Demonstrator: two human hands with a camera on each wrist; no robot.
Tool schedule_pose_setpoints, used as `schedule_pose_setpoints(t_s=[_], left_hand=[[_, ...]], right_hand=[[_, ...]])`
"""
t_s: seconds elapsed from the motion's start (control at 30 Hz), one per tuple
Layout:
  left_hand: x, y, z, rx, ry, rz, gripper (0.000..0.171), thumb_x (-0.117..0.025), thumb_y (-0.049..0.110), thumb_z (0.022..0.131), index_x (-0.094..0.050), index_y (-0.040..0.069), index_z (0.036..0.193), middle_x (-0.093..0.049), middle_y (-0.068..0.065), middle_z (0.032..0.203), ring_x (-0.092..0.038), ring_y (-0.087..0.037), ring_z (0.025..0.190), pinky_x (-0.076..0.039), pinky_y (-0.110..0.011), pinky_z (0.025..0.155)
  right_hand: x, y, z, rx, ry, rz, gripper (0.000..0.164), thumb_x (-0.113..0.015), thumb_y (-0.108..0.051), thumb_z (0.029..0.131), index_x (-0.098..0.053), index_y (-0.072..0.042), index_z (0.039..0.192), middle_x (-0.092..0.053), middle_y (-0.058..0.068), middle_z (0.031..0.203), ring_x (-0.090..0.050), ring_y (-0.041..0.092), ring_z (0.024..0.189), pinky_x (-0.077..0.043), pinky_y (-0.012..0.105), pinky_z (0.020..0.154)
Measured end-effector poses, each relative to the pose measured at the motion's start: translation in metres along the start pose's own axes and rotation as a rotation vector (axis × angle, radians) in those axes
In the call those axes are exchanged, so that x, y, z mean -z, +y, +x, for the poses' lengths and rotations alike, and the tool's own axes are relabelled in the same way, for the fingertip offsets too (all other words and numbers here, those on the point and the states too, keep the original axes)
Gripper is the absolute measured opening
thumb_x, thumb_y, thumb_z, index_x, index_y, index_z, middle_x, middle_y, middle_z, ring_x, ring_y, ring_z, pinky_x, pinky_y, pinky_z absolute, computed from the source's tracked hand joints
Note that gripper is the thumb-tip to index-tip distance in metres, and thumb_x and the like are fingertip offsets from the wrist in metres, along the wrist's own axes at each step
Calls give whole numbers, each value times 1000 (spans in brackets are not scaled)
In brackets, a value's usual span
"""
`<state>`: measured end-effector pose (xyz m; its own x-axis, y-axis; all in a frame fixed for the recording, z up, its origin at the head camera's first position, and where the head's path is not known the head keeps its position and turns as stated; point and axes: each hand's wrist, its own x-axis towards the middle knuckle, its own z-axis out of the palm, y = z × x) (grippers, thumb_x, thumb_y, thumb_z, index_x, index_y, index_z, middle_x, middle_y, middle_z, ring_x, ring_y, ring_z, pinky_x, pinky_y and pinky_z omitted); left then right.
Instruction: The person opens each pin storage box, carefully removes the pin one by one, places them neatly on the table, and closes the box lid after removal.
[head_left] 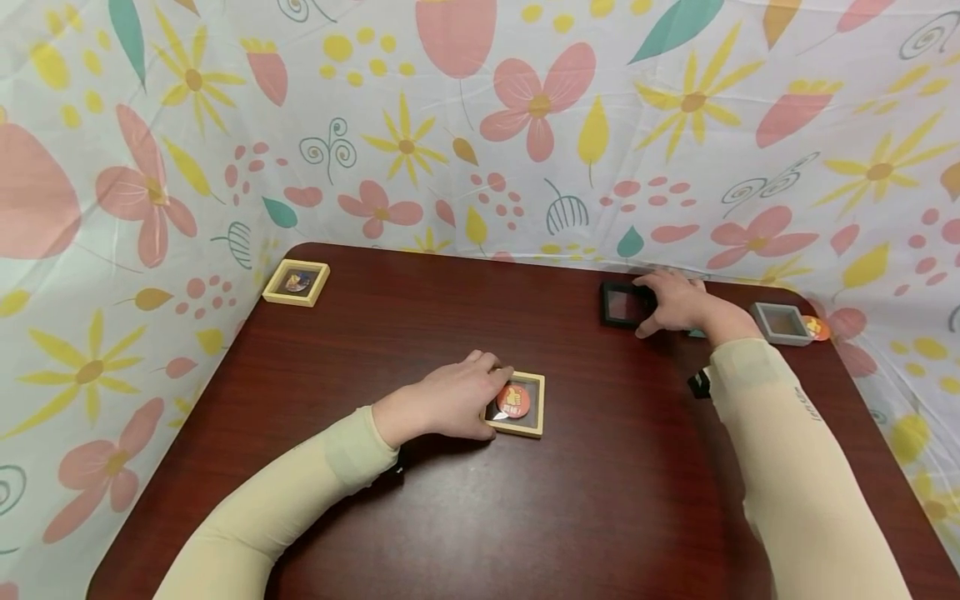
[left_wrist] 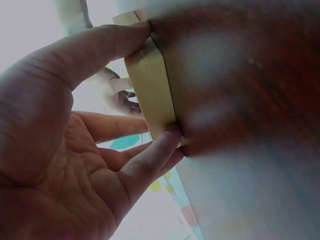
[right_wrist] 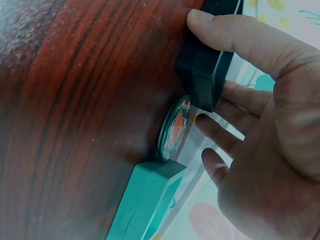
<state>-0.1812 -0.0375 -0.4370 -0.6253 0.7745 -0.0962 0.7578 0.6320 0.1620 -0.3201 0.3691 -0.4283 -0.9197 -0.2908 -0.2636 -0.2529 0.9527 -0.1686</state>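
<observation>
In the head view my left hand (head_left: 457, 398) grips the left side of a square, pale-yellow display frame (head_left: 542, 407). A round red badge (head_left: 513, 401) with a yellow figure shows behind its clear pane. Seen from the left wrist, thumb and fingertips pinch the yellow frame's (left_wrist: 152, 82) edges, low against the table. My right hand (head_left: 673, 302) spans the right end of a black display frame (head_left: 621, 304) near the back edge, thumb on the near side, fingers beyond. Beside that black frame (right_wrist: 200, 72), the right wrist view shows a green-rimmed round badge (right_wrist: 175, 130) and a teal frame (right_wrist: 145, 200).
Another pale-yellow frame (head_left: 297, 283) holding a round badge lies at the back left corner. A grey frame (head_left: 782, 323) stands at the back right, an orange badge (head_left: 816, 328) beside it. Flower-printed cloth (head_left: 450, 125) hangs behind the dark wooden table (head_left: 525, 517).
</observation>
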Motion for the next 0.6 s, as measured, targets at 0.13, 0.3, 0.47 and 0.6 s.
schedule_pose_setpoints(t_s=[0.13, 0.3, 0.47, 0.6], left_hand=[[1, 0, 0, 0, -7, -2, 97, -81, 51, 72, -42, 5, 147, -49, -7, 130, -43, -18, 112, -46, -28, 82], [2, 0, 0, -2, -3, 3, 97, -80, 52, 72, -42, 5, 147, -49, -7, 130, -43, -18, 112, -46, -28, 82], [1, 1, 0, -7, 0, 13, 96, -80, 51, 72, -42, 4, 147, -50, -6, 129, -43, -17, 110, -46, -27, 80], [0, 1, 0, -10, 1, 35, 95, -78, 50, 72, -43, 3, 147, -50, -6, 128, -43, -17, 109, -46, -27, 77]], right_hand=[[-1, -1, -2, 7, 21, 3, 106, -85, -41, 70, -29, -7, 153, -23, 23, 155, -16, 47, 138, -17, 70, 99], [-2, -9, -9, 65, 107, -22, 114, -88, -35, 67, -23, -8, 156, -20, 20, 158, -13, 45, 141, -15, 70, 101], [-9, -23, -21, 153, 280, -19, 109, -86, -38, 71, -24, -13, 157, -29, 17, 155, -20, 42, 139, -17, 67, 103], [-19, -45, -31, 227, 419, 43, 90, -79, -42, 80, -36, -10, 152, -41, 17, 147, -30, 39, 135, -21, 63, 104]])
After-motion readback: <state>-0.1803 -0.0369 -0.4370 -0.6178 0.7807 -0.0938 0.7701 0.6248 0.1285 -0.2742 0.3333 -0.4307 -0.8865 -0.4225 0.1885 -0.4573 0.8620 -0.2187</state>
